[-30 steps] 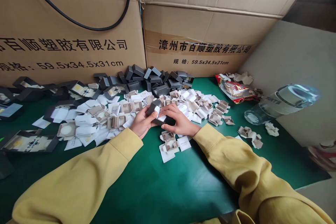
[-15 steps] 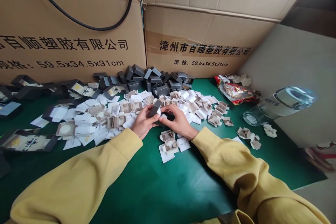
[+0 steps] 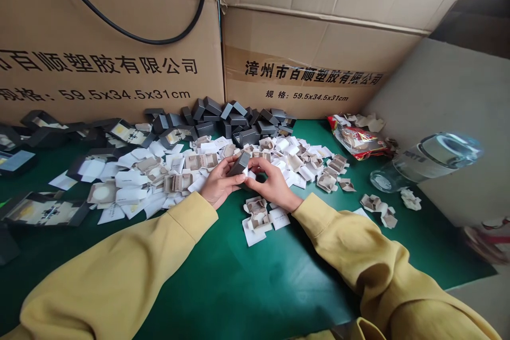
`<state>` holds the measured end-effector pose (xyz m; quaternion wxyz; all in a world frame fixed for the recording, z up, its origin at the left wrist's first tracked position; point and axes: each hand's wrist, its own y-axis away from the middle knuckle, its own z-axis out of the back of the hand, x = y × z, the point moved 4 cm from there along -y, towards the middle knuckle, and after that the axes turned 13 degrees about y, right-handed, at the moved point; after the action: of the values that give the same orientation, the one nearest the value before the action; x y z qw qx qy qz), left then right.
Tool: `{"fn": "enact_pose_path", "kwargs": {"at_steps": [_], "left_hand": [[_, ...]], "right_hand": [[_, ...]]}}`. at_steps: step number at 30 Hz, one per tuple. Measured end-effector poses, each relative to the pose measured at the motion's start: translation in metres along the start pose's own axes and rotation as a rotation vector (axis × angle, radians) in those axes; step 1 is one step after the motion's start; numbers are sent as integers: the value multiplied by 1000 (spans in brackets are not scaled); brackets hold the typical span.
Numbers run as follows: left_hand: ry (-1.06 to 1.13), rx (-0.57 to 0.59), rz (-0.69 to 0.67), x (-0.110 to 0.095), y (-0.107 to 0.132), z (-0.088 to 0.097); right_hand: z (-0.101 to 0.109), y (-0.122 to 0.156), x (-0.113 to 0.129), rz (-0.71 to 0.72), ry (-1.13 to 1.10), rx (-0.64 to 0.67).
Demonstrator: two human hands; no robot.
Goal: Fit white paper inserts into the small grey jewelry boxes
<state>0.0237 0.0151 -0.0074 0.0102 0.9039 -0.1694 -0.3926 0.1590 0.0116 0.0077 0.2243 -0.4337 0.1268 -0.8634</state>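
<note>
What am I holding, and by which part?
A small dark box: your left hand grips its left side, thumb at the near end. Your right hand is at its right side, exact grip hidden.

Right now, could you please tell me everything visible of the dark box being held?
The dark box is small and charcoal-grey, with flat faces and straight edges; it looks like smooth card. It is tilted, slanting up to the right. The left hand grips it; the right hand is at its right side, seemingly touching. Something white shows at its lower right. The rest is hidden.
</note>
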Motion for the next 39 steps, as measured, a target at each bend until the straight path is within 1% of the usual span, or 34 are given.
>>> {"fn": "enact_pose_path", "kwargs": {"at_steps": [8,13,15,20,23,28,32,35,39], "left_hand": [[8,56,-22,4,-3,3],[-22,71,-32,4,-2,3],[-31,79,-25,4,-2,2],[-42,71,-20,5,0,2],[-58,81,-16,6,0,2],[-68,92,13,8,-1,6],[-28,104,43,8,-2,7],[-20,97,50,7,-2,7],[-17,84,66,6,-1,4]], "right_hand": [[6,-1,2,24,46,-67],[8,0,5,-17,91,-92],[8,0,7,-15,120,-83],[8,0,16,81,226,-46],[9,-2,18,125,267,2],[9,-7,17,191,286,99],[7,-8,14,199,307,138],[5,-6,14,196,307,127],[4,-2,16,157,318,53]]}}
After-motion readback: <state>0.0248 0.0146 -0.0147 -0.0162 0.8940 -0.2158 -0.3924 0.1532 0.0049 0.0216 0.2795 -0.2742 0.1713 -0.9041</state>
